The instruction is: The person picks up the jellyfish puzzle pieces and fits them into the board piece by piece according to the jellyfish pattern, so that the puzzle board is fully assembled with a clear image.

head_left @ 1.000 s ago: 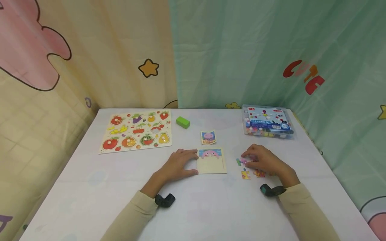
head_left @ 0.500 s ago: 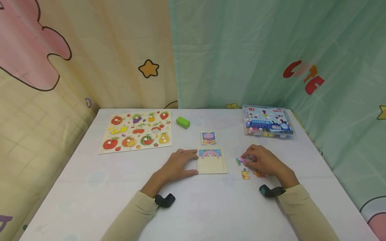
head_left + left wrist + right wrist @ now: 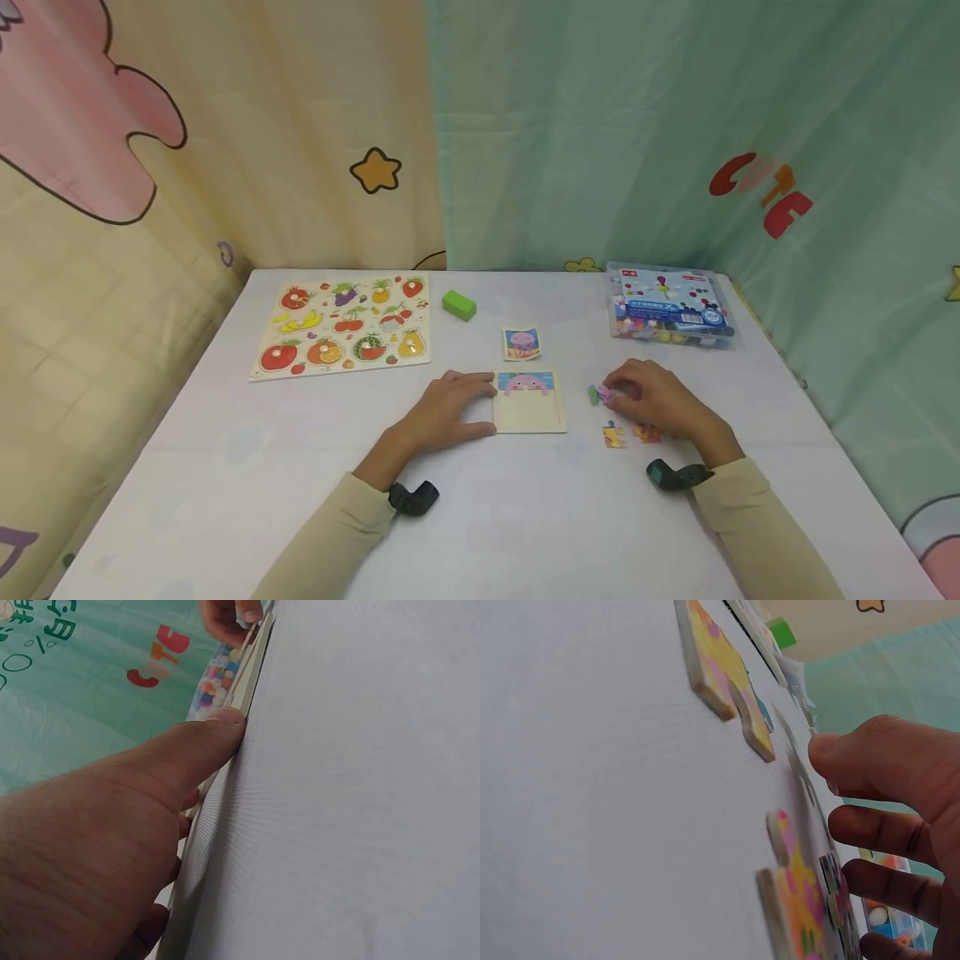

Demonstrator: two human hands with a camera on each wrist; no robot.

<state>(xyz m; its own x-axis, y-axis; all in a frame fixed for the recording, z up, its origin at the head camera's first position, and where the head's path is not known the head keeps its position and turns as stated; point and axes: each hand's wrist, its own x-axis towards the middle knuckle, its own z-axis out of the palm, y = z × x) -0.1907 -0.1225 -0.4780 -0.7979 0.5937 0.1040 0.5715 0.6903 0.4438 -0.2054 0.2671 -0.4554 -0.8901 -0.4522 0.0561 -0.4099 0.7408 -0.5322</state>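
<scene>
Nearest me are two beige sleeves (image 3: 330,537), each ending in a dark wrist device (image 3: 414,499), over a white table (image 3: 525,525); beyond the right one lie two loose puzzle pieces, a yellow piece (image 3: 613,437) and an orange piece (image 3: 647,432), the latter close under the right hand (image 3: 660,402); that hand's bent fingers and thumb are at a pink piece (image 3: 604,395), green showing just to its left; whether they pinch it I cannot tell; the left hand (image 3: 446,408) is spread in a loose curve, thumb and fingertips touching the left edge of a puzzle board (image 3: 529,417); the board lies flat between the hands, a pink face along its far band, pale surface nearer; just past it, an octopus card (image 3: 521,343); farther, a fruit board (image 3: 330,330) to the left, a green block (image 3: 459,305) beside it, and a clear box (image 3: 671,304) at right; behind everything, a curtain (image 3: 525,167).
</scene>
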